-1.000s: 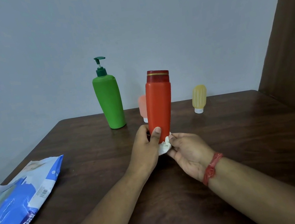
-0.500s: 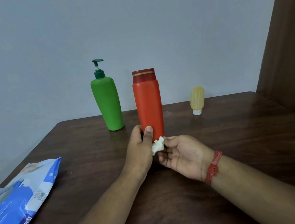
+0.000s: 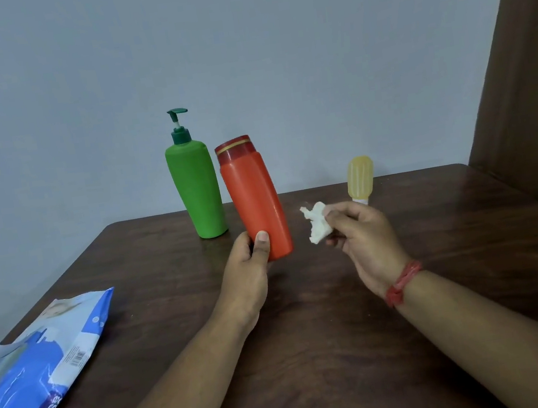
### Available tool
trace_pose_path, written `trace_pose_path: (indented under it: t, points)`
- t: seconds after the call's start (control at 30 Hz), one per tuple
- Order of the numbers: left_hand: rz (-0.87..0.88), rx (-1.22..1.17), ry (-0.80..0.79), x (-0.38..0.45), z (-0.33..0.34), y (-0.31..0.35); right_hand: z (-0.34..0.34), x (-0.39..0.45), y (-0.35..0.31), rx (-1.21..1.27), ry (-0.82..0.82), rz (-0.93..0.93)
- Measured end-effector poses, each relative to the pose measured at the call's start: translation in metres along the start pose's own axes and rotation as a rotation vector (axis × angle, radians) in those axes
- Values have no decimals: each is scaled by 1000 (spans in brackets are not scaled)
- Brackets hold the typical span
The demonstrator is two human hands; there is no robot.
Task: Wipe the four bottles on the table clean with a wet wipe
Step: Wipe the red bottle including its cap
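My left hand grips the orange bottle near its base, thumb across the front; bottle's tilted, cap leaning left twd the green pump bottle, lifted off the counter as far as I can tell. Right hand pinches the crumpled white wipe, held apart from the orange bottle. Small yellow bottle stands cap-down behind the right hand. Blue wipes pack lies at counter's left edge.

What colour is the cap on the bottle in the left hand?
Dark red with a thin yellow band, on the orange bottle; the left hand grips its base. Head view.
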State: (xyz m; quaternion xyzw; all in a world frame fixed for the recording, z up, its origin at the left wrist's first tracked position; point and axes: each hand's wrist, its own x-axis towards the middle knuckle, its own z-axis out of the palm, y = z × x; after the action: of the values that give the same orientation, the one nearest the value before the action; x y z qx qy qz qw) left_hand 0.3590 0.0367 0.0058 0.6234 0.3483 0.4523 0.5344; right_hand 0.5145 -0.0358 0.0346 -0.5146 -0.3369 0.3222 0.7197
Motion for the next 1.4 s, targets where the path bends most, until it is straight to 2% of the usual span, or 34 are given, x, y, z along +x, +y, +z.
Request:
trace_pose_path:
  t: [0.07, 0.13, 0.3, 0.5, 0.63, 0.83, 1.0, 1.1, 1.17, 1.27, 1.33, 1.4]
  points:
    - [10, 87, -72, -3, 3, -1, -1, 0, 2, -162, -59, -142]
    - [39, 164, -160, -6, 7, -1, 1, -1, 3, -221, -87, -210]
    - [115, 378, -304, -9, 6, 1, -8, 14, -18, -160, 15, -397]
    - [194, 533, -354, -8, 9, 0, -14, 17, -39, -188, 41, -543]
    - [212, 569, -346, -5, 7, -2, -10, 11, -35, -242, -27, -569]
    - [226, 565, -361, -2, 2, -3, -10, 5, -5, -455, -118, -611]
    - [211, 569, -364, -2, 2, -3, -21, 13, 8, -588, -154, -554]
    - [217, 631, -373, 0, 4, -4, -19, 13, -11, -422, -61, -516]
    - [221, 669, -383, 2, 5, -5, -13, 10, -33, -356, -13, -624]
    - [223, 678, -378, 3, 6, -4, -4, 6, -57, -647, -47, -878]
    - [232, 684, -371, 2, 7, -4, 1, 2, -67, -944, -72, -981]
    - [233, 695, -361, 1, 7, -5, 5, -2, -75, -1126, -107, -1049]
